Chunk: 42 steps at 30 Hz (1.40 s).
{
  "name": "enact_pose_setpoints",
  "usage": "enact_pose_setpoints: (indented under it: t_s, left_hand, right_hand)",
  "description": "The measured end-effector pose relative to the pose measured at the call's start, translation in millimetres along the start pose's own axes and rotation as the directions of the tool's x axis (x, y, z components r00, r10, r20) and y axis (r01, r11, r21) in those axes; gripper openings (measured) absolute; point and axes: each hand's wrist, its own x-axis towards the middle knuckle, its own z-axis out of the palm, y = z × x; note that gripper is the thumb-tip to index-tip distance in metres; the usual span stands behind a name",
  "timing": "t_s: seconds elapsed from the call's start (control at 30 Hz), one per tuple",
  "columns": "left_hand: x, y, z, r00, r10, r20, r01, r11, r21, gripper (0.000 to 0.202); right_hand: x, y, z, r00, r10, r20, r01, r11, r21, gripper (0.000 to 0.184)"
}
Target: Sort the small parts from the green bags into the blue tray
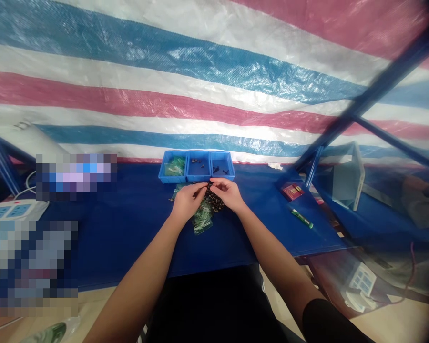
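Observation:
My left hand and my right hand meet over the blue table, fingertips pinched close together. Whatever they hold is too small and too hidden to name. Beneath and between them lies a heap of small dark and brass-coloured parts. Closer to me, a clear green-tinted plastic bag rests partly under the left hand. Just beyond my fingers stand three joined blue bins: the left bin holds green-tinted bags, the middle bin a few small parts, the right bin several dark pieces.
A red box and a green tube lie on the table's right side. A white power strip sits at the left edge. Blue metal posts rise at the right, and a striped plastic sheet hangs behind the bins.

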Motion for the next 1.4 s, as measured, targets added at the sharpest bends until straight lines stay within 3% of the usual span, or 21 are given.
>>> enact_pose_setpoints:
  t_s: [0.13, 0.27, 0.47, 0.7, 0.93, 1.4]
  left_hand:
    - [0.0, 1.4, 0.3, 0.998, 0.048, 0.038, -0.047, 0.999, -0.021, 0.028]
    - [0.3, 3.6, 0.7, 0.996, 0.052, 0.068, -0.053, 0.999, 0.009, 0.028]
    - [1.1, 2.8, -0.4, 0.999, 0.013, 0.037, -0.015, 0.998, 0.058, 0.027]
    - [0.9, 0.6, -0.8, 1.000, -0.017, 0.012, 0.016, 0.997, 0.073, 0.030]
    - [1.3, 3.5, -2.2, 0.998, -0.026, 0.064, 0.022, 0.998, 0.063, 0.030]
    - [1.1, 2.5, -0.5, 0.995, -0.075, 0.070, 0.073, 0.997, 0.023, 0.026]
  right_hand:
    - [-1.1, 1.8, 2.1, 0.999, 0.036, 0.035, -0.038, 0.998, 0.049, 0.038]
    - [-0.5, 1.4, 2.4, 0.998, 0.058, -0.014, -0.057, 0.995, 0.080, 0.032]
    - [-0.1, -6.1, -0.6, 0.996, 0.091, -0.003, -0.090, 0.992, 0.091, 0.031]
    - [0.7, -1.0, -1.5, 1.000, 0.021, 0.003, -0.021, 1.000, 0.011, 0.029]
    - [0.3, 1.7, -2.2, 0.999, -0.034, 0.017, 0.033, 0.999, 0.017, 0.028]
    - [0.8, 7.8, -2.3, 1.000, -0.022, 0.021, 0.022, 1.000, -0.008, 0.027]
